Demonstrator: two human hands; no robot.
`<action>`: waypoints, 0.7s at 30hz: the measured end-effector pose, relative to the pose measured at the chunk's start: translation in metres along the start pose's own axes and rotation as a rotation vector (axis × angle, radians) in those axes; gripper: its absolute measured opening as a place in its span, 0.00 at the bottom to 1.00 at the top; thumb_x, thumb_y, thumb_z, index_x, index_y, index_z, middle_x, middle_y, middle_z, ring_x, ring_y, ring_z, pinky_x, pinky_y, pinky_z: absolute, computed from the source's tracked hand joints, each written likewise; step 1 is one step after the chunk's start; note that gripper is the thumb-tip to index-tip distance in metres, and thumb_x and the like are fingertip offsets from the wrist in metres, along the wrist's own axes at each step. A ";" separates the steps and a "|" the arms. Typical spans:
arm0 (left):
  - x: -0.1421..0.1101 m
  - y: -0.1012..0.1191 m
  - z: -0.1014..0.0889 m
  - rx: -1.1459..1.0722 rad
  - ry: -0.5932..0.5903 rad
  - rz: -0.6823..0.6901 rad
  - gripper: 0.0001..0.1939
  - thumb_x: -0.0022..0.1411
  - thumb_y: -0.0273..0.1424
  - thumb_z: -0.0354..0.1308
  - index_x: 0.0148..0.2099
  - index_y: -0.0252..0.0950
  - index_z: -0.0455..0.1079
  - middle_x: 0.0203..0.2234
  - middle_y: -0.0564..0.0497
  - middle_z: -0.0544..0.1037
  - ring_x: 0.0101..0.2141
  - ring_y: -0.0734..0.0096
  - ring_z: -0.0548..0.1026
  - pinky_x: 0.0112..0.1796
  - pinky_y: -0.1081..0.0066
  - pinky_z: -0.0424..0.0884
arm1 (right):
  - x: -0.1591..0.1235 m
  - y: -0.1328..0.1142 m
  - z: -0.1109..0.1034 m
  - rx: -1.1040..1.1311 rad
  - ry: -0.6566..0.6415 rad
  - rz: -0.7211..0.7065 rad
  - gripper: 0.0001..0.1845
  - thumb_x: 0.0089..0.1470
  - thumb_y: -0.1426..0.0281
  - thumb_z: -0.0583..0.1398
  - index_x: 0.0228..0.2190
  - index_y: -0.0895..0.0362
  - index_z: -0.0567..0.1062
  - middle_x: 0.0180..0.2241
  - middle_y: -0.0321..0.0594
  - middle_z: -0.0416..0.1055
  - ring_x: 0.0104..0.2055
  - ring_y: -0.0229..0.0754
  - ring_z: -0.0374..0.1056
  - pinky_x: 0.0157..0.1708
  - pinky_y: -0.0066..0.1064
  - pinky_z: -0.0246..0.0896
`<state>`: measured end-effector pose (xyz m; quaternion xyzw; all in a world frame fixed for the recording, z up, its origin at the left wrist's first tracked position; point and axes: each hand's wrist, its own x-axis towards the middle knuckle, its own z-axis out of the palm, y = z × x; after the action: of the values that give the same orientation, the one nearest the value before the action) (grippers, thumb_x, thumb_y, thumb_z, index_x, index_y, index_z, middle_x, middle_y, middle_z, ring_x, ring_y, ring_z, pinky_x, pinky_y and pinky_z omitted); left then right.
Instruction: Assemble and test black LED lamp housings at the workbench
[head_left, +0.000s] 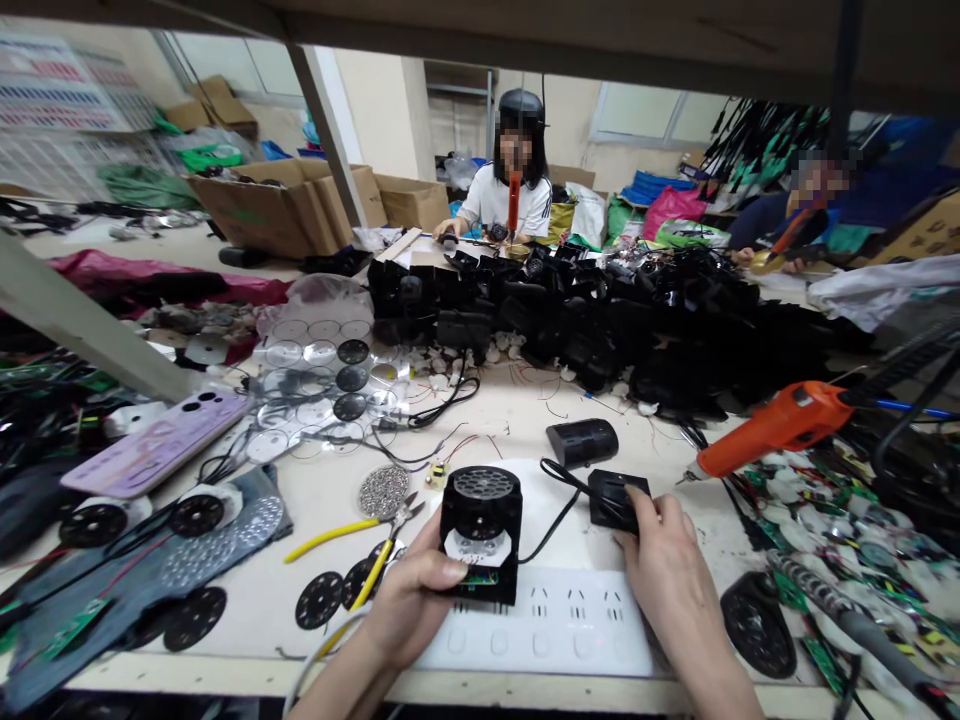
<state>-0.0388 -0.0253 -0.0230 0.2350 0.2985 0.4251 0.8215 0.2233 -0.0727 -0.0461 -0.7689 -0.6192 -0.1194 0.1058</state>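
My left hand [409,600] is closed around the lower part of a black box-shaped housing [481,530] with a round grille on top and a white disc and green circuit board showing at its front. A black cable runs from it to a black plug adapter [613,497], which my right hand [670,570] grips from above. Both sit over a white power strip [555,620] lying along the front edge of the table.
Yellow-handled pliers [352,530], black discs, clear lens discs [315,385] and a purple phone [154,445] lie to the left. An orange electric screwdriver [780,420] hangs at right. A heap of black housings [600,310] fills the table's middle. Two seated people work at the far side.
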 end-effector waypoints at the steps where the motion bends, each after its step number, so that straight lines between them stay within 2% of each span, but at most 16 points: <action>1: 0.000 0.000 0.000 0.002 0.002 -0.001 0.33 0.40 0.23 0.57 0.53 0.35 0.72 0.44 0.46 0.79 0.49 0.47 0.72 0.51 0.58 0.64 | -0.001 0.001 -0.001 -0.007 0.004 0.020 0.20 0.53 0.80 0.53 0.48 0.58 0.68 0.34 0.43 0.64 0.35 0.49 0.66 0.32 0.38 0.65; 5: 0.001 0.003 0.004 0.043 0.048 0.006 0.32 0.37 0.22 0.58 0.50 0.36 0.75 0.44 0.47 0.79 0.49 0.46 0.72 0.49 0.59 0.65 | -0.002 0.007 -0.001 0.015 0.025 0.038 0.17 0.53 0.81 0.51 0.43 0.59 0.69 0.33 0.43 0.65 0.36 0.48 0.66 0.35 0.38 0.65; 7: 0.001 0.006 0.005 0.062 0.076 -0.002 0.32 0.37 0.23 0.59 0.49 0.36 0.75 0.43 0.47 0.80 0.49 0.45 0.72 0.48 0.59 0.66 | -0.003 0.012 -0.004 0.039 0.086 0.041 0.16 0.54 0.80 0.51 0.43 0.59 0.69 0.32 0.44 0.64 0.35 0.48 0.65 0.35 0.38 0.64; 11: 0.002 0.009 0.006 0.073 0.098 0.003 0.33 0.39 0.24 0.60 0.53 0.37 0.73 0.44 0.47 0.80 0.50 0.45 0.72 0.51 0.57 0.66 | -0.011 0.021 -0.022 0.102 0.267 0.089 0.10 0.58 0.73 0.49 0.35 0.58 0.70 0.31 0.45 0.65 0.35 0.49 0.65 0.36 0.39 0.63; 13: 0.003 0.010 0.004 0.080 0.106 -0.002 0.35 0.39 0.24 0.60 0.54 0.37 0.72 0.44 0.47 0.80 0.50 0.44 0.72 0.52 0.56 0.65 | -0.019 0.023 -0.035 0.155 0.285 0.154 0.11 0.60 0.70 0.48 0.33 0.56 0.70 0.31 0.45 0.67 0.35 0.49 0.66 0.36 0.38 0.63; 15: 0.003 0.011 0.003 0.085 0.118 -0.009 0.34 0.38 0.24 0.61 0.53 0.36 0.73 0.44 0.46 0.80 0.49 0.43 0.72 0.52 0.55 0.66 | -0.030 0.020 -0.045 0.306 0.226 0.262 0.11 0.61 0.68 0.48 0.35 0.55 0.70 0.30 0.43 0.70 0.33 0.46 0.68 0.35 0.34 0.63; 18: 0.004 0.010 0.002 0.094 0.124 -0.017 0.29 0.38 0.23 0.62 0.48 0.34 0.75 0.41 0.46 0.81 0.49 0.43 0.72 0.51 0.55 0.67 | -0.046 0.009 -0.050 0.715 0.027 0.418 0.09 0.60 0.63 0.52 0.35 0.54 0.69 0.26 0.37 0.72 0.27 0.41 0.71 0.31 0.30 0.66; 21: 0.004 0.011 0.002 0.097 0.098 -0.016 0.27 0.41 0.25 0.62 0.49 0.34 0.75 0.42 0.47 0.80 0.50 0.43 0.72 0.51 0.56 0.68 | -0.059 -0.003 -0.048 0.992 -0.142 0.478 0.10 0.58 0.61 0.55 0.33 0.54 0.67 0.24 0.36 0.72 0.25 0.41 0.71 0.29 0.28 0.67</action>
<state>-0.0416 -0.0170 -0.0155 0.2508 0.3606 0.4146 0.7970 0.2062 -0.1418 -0.0188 -0.7523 -0.4149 0.2658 0.4373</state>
